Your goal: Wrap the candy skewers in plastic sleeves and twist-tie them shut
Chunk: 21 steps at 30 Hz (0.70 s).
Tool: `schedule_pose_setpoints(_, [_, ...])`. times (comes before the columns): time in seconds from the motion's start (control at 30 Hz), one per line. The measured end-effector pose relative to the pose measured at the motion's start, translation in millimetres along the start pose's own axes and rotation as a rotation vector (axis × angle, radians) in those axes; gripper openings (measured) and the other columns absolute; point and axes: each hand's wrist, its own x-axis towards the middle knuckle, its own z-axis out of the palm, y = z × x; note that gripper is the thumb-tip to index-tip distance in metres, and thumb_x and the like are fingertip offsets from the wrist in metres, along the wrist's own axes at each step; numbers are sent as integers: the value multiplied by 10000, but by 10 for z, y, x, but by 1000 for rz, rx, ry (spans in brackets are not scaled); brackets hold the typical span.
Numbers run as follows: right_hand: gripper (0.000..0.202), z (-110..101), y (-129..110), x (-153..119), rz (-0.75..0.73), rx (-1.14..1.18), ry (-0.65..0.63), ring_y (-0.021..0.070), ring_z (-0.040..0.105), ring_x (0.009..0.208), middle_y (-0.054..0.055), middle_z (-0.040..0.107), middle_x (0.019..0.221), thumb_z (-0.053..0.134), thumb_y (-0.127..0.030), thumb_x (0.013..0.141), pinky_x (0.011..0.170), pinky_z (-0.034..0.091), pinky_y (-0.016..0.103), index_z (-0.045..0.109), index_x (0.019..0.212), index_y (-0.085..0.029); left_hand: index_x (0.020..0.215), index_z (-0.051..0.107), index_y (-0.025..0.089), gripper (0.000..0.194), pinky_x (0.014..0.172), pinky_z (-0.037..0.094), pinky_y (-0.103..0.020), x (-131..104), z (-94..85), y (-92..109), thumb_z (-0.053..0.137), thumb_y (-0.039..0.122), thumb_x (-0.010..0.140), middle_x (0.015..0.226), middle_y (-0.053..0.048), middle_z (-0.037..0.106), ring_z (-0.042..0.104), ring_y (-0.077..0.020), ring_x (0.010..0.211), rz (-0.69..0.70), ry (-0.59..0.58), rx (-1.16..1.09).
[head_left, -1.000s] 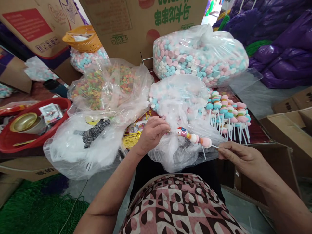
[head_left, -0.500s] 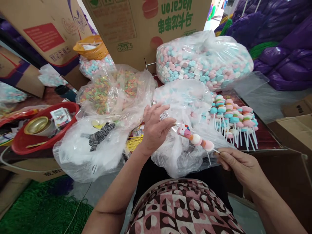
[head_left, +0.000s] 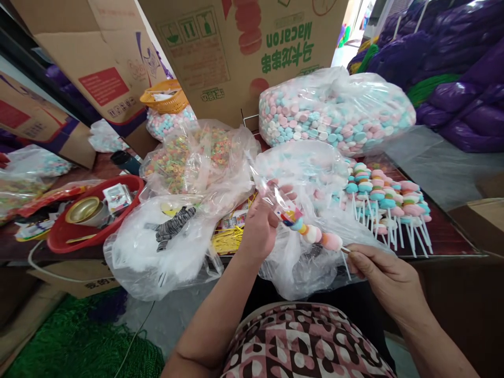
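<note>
one marshmallow skewer [head_left: 332, 241] slants at four o'clock, its stick [head_left: 345, 250] pinched by the right hand [head_left: 380, 268]; the left hand [head_left: 258, 231], spread a moment ago, now curls at the clear wrapper [head_left: 281, 203]. whether it grips cannot be told; wrapping seems under way.

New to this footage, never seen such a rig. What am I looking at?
There's no machine, just a person's two bare hands. A head-worn camera looks forward and down at them. The right hand pinches a marshmallow skewer by its stick. The left hand is at the clear wrapper on its far end; its grip is hard to see. On the dark red table lie more marshmallow skewers on the right, yellow twist ties, a red basin on the left, a bag of marshmallows and a bag of small colourful candies.
</note>
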Motion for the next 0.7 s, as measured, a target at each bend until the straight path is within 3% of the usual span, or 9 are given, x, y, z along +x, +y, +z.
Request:
schedule_pose_setpoints(0.07, [190, -14, 2, 6, -7, -21, 6, 152, 582, 496, -15, 625, 559, 677, -405, 826, 459, 484, 251, 733, 778, -229, 1352, 457, 200, 631, 908, 560, -461, -14, 3, 77, 236, 647, 966, 1228, -155, 686, 672, -281, 1126, -103, -20, -173])
schedule_pose_setpoints(0.17, [198, -4, 31, 6, -15, -18, 11, 149, 576, 496, -9, 622, 557, 675, -403, 831, 459, 475, 247, 728, 766, -223, 1338, 495, 203, 671, 912, 549, -476, -47, 34, 177, 265, 690, 938, 1132, -138, 730, 687, -291, 1095, -182, -15, -348])
schedule_pose_setpoints(0.3, [163, 72, 71, -4, -40, 4, 15, 126, 548, 483, -19, 609, 553, 673, -372, 845, 460, 457, 227, 742, 801, -231, 1322, 531, 222, 583, 942, 525, -473, -97, 99, 214, 376, 636, 942, 1110, -116, 737, 677, -294, 1121, -171, 46, -480])
schedule_pose_setpoints(0.5, [147, 177, 112, -12, -36, 17, 20, 120, 532, 486, -27, 603, 557, 670, -359, 858, 458, 437, 228, 745, 833, -235, 1217, 590, 225, 679, 965, 507, -477, -135, 81, 214, 496, 761, 811, 1096, -110, 723, 660, -307, 1138, -146, 86, -515])
schedule_pose_setpoints(0.6, [157, 191, 108, -9, -52, -5, 21, 125, 543, 503, -21, 616, 571, 672, -366, 856, 475, 438, 238, 743, 829, -229, 1148, 606, 227, 478, 974, 498, -457, -125, 54, 194, 647, 573, 820, 1026, -75, 729, 681, -277, 1084, -155, 91, -488])
schedule_pose_setpoints(0.7, [164, 202, 90, -14, -66, -29, 14, 121, 529, 494, -23, 605, 562, 662, -365, 864, 482, 428, 243, 735, 814, -227, 1086, 618, 218, 271, 970, 497, -433, -109, 38, 147, 613, 386, 873, 944, -43, 736, 707, -233, 997, -169, 112, -516])
